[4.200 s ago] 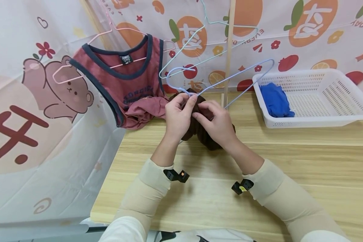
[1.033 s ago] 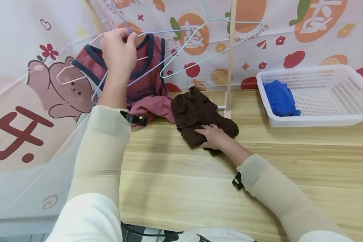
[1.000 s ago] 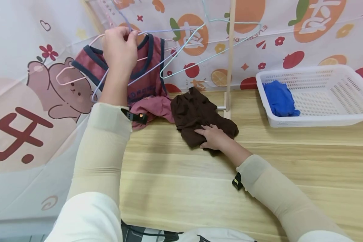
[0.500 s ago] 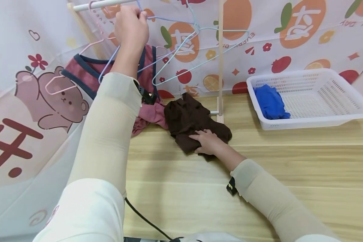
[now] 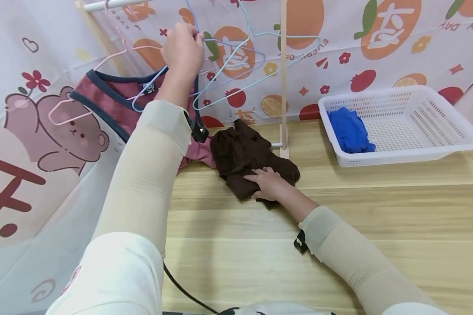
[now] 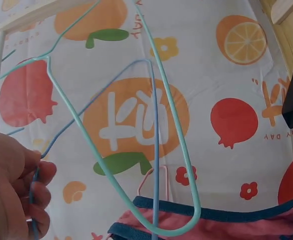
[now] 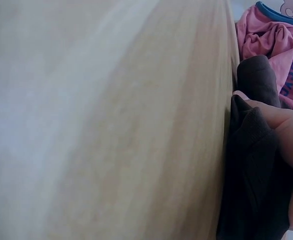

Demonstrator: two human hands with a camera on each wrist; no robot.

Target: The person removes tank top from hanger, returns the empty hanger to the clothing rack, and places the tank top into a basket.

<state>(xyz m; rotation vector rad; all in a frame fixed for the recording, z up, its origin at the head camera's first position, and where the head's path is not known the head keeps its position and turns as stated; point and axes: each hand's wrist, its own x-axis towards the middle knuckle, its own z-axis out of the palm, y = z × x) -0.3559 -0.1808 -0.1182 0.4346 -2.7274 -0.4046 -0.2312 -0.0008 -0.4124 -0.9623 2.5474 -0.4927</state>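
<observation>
Grips one blue hanger (image 6: pixel 155 130) near its neck in the curled left hand (image 5: pixel 183 49), with the hook cut off by the head view's top edge and some wire hidden behind hand and forearm. Holds the left arm raised and reaching forward, and rests the right hand (image 5: pixel 271 184), palm down with fingers spread, on one crumpled brown cloth (image 5: pixel 240 148), too bunched to make out its shape, on the table (image 5: pixel 236 262). Has nearby one mint-green hanger (image 6: pixel 171 232), one pink hanger (image 5: pixel 74 118) bearing one pink tank top (image 5: pixel 120 109) partly covered by the left forearm, and one white basket (image 5: pixel 410 158) with one blue cloth (image 5: pixel 348 131) inside.
</observation>
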